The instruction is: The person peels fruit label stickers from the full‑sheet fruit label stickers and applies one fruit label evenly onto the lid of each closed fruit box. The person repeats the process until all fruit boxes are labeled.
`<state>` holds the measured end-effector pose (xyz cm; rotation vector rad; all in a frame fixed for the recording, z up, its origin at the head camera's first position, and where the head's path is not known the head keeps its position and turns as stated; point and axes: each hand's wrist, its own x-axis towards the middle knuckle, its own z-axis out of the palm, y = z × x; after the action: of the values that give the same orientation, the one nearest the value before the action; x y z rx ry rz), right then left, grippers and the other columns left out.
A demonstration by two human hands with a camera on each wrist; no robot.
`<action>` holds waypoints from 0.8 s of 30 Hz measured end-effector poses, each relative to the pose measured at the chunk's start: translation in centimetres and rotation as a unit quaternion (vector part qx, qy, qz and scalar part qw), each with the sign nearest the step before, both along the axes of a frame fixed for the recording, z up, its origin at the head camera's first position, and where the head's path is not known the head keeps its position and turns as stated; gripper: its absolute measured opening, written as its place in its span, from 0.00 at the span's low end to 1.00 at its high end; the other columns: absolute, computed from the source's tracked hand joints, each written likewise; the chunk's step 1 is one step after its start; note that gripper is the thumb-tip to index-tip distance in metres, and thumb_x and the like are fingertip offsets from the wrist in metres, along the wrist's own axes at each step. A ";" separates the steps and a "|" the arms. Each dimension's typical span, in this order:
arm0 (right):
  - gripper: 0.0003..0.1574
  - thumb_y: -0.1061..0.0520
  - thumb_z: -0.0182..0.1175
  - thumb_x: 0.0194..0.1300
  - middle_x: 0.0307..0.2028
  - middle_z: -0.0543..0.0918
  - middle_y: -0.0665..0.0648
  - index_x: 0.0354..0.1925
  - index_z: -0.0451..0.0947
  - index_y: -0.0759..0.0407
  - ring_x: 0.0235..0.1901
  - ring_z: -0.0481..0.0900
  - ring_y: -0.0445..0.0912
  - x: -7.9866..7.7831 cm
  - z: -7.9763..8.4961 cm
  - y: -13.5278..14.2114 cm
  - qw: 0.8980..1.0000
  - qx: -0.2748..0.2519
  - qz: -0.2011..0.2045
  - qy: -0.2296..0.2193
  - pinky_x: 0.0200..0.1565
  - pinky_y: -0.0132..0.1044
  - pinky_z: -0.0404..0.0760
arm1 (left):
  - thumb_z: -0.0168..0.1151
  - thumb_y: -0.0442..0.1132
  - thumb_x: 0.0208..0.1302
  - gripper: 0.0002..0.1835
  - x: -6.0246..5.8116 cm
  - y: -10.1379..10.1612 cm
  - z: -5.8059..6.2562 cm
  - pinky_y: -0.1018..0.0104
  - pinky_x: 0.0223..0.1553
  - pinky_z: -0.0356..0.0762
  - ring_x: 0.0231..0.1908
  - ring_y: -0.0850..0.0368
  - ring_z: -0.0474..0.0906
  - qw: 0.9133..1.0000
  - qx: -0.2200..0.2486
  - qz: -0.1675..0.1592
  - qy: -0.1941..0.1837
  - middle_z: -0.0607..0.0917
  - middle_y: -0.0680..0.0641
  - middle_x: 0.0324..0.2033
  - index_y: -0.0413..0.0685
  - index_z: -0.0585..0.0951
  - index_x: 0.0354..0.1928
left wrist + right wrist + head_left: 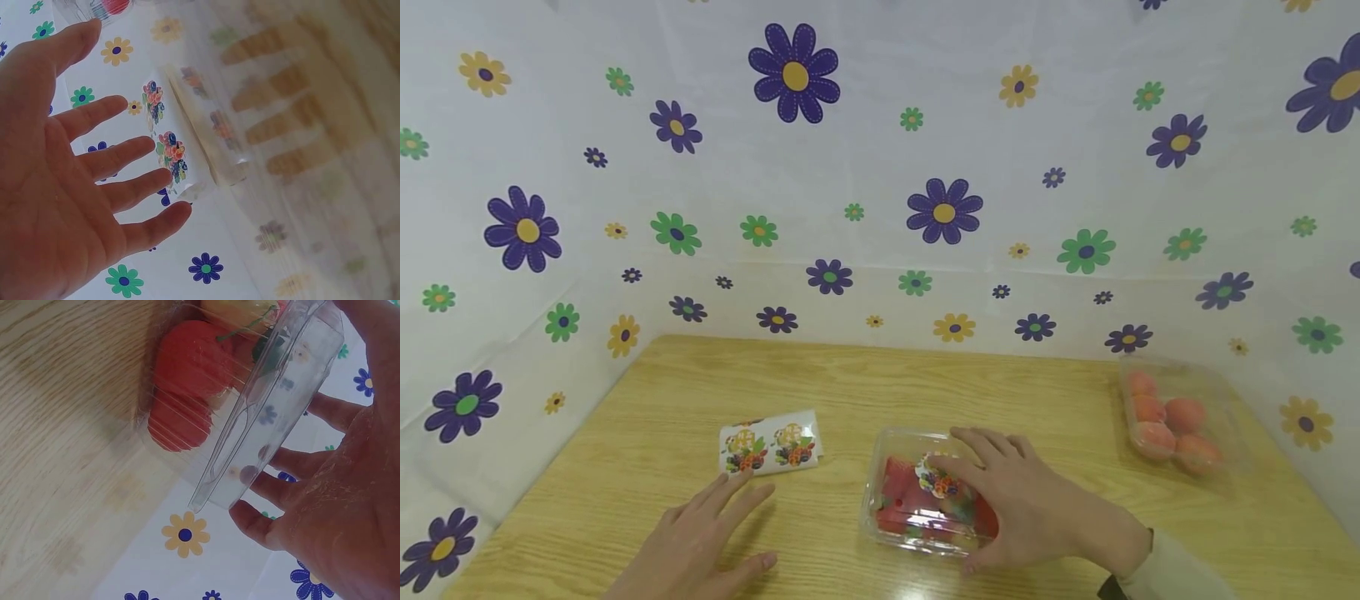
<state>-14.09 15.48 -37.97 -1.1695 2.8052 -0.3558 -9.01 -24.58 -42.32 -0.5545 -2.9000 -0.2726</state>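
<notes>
A clear plastic box (917,533) of red fruit stands on the table in front of me, its lid on. A round fruit-print sticker (937,477) lies on the lid, with a finger of my right hand (1026,500) touching it. The fingers of that hand spread over the lid, and its thumb is down at the near right corner. In the right wrist view the fingertips meet the lid (275,412), and red fruit (194,359) shows through the side. My left hand (700,537) holds nothing; its spread fingers hover by the near edge of a sticker sheet (771,442).
A second clear box (1213,387) with several orange-pink round fruits (1183,414) stands at the table's right side. The wood-grain table (850,379) meets a white cloth (865,158) with printed flowers at the back and sides.
</notes>
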 end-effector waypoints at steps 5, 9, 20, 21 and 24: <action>0.62 0.30 0.76 0.48 0.77 0.61 0.64 0.76 0.60 0.37 0.74 0.61 0.62 -0.2 0.0 0.0 1.000 0.000 0.001 -0.007 0.65 0.70 0.65 | 0.68 0.69 0.58 0.37 0.0 0.0 0.0 0.35 0.43 0.82 0.64 0.38 0.77 1.000 0.002 -0.003 -0.003 0.79 0.46 0.66 0.60 0.78 0.66; 0.65 0.29 0.77 0.45 0.77 0.60 0.67 0.76 0.59 0.37 0.74 0.61 0.65 -0.3 -0.1 0.0 1.000 0.000 0.000 -0.021 0.64 0.72 0.65 | 0.67 0.69 0.60 0.36 0.1 0.0 0.1 0.34 0.44 0.81 0.65 0.37 0.76 1.000 0.004 -0.004 -0.023 0.78 0.46 0.67 0.61 0.78 0.66; 0.67 0.32 0.78 0.41 0.74 0.59 0.63 0.75 0.55 0.37 0.72 0.59 0.65 -1.1 -0.8 0.0 0.998 -0.017 -0.003 -0.060 0.61 0.78 0.65 | 0.65 0.69 0.61 0.36 0.0 -0.3 -0.1 0.34 0.43 0.81 0.64 0.33 0.76 0.999 0.005 -0.008 -0.034 0.78 0.45 0.67 0.60 0.79 0.66; 0.67 0.33 0.78 0.41 0.73 0.59 0.63 0.74 0.55 0.36 0.72 0.59 0.64 -1.1 -0.8 0.0 0.998 -0.019 -0.004 -0.062 0.61 0.77 0.66 | 0.65 0.69 0.61 0.35 0.0 -0.4 -0.1 0.34 0.43 0.81 0.64 0.33 0.76 0.999 0.005 -0.009 -0.033 0.78 0.44 0.67 0.60 0.79 0.66; 0.65 0.36 0.77 0.41 0.72 0.60 0.62 0.74 0.55 0.34 0.71 0.60 0.62 -1.4 -1.1 0.0 0.998 -0.021 -0.008 -0.060 0.59 0.73 0.69 | 0.66 0.68 0.61 0.35 -0.1 -0.5 -0.2 0.34 0.42 0.82 0.63 0.33 0.77 0.999 0.007 -0.012 -0.030 0.78 0.44 0.67 0.60 0.79 0.66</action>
<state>-15.44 15.49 -39.06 -1.0960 2.7177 -0.4711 -9.07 -25.04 -42.53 -0.5890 -2.9484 -0.3164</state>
